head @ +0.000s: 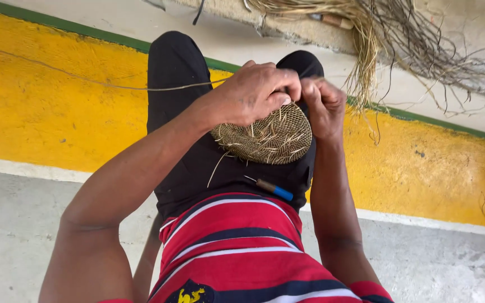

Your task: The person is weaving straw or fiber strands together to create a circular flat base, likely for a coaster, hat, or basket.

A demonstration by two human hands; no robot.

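Note:
A small round woven disc of straw-coloured fibre [270, 137] rests on my lap, with loose strand ends sticking out of it. My left hand [254, 92] grips its upper edge from the left. My right hand [324, 106] pinches the same edge from the right, fingers closed on the weave. A long thin fibre strand [85, 78] runs from under my left hand away to the left across the yellow floor. A tool with a brown and blue handle [273, 189] lies on my dark trousers just below the disc.
A bundle of loose dry fibres [377, 33] lies on the pale floor ahead, to the right. A yellow painted band [29, 95] with a green edge line crosses the floor. Grey concrete [18, 224] lies beside me.

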